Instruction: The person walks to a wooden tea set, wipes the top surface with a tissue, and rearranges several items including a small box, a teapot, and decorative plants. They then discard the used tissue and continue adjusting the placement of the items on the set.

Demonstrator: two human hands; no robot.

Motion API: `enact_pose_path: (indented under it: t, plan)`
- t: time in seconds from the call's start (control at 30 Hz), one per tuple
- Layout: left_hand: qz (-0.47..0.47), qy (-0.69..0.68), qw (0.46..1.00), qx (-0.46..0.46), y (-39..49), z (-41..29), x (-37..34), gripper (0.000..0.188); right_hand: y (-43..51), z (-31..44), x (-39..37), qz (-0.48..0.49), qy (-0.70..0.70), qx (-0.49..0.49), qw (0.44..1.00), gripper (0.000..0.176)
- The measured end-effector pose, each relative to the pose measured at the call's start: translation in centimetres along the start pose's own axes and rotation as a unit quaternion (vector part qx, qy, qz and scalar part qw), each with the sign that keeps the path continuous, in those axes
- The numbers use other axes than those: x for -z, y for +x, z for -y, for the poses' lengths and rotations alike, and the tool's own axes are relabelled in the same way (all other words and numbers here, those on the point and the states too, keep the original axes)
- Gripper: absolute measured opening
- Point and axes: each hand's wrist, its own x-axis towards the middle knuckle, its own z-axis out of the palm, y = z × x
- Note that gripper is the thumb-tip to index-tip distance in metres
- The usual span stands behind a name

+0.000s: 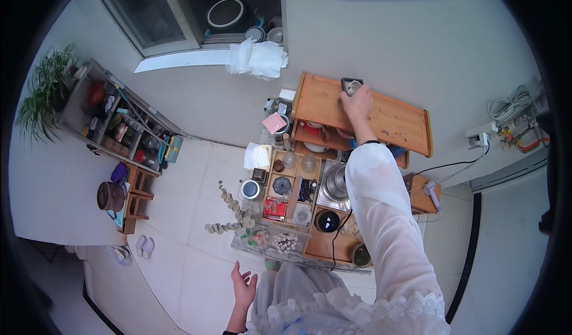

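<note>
My right hand (359, 102) reaches up to the top of a wooden shelf unit (321, 100), its fingers around a small pale cup (353, 87). The cup is at a small dark square tray (345, 81) near the wall; whether it rests on the tray cannot be told. My left hand (244, 283) hangs low at the left of my body, holding nothing, fingers apart. Between me and the shelf stands a wooden compartment tray (292, 181) with glass jars, a dark fluted dish (282, 186) and a red packet (275, 209).
Right of the compartments are a metal kettle (335, 181), a black bowl (327, 221) and a black cord (334, 245). Dried eucalyptus (232, 207) juts out at the left. A sill with white cloth (258, 58) lies beyond. Wall cables (514, 102) hang at right.
</note>
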Motion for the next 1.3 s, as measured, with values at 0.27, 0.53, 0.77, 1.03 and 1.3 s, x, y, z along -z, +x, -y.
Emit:
enact_pose_path:
  t: [0.27, 0.53, 0.77, 1.03, 1.3]
  plan:
    - [0.296, -0.186, 0.933, -0.086, 2.6, -13.5, -1.3, 0.044, -14.3, 4.9, 15.9, 0.156, 0.186, 0.158, 0.957, 0.058]
    - [0.297, -0.469, 0.831, -0.019, 4.5, -20.5, -1.0, 0.047, -32.2, 8.7, 22.4, 0.263, 0.182, 0.236, 0.918, 0.051]
    - [0.293, -0.493, 0.818, 0.032, 4.0, -16.2, 4.5, 0.037, -36.1, 9.9, 20.9, 0.347, 0.250, 0.198, 0.882, 0.021]
    - [0.238, -0.510, 0.825, 0.044, 3.9, -11.9, 11.4, 0.038, -40.7, 15.5, 18.5, 0.434, 0.440, 0.058, 0.784, 0.013]
    - [0.170, -0.550, 0.817, 0.034, 2.4, -9.0, 16.7, 0.033, -44.7, 21.1, 17.4, 0.437, 0.420, 0.133, 0.784, 0.014]
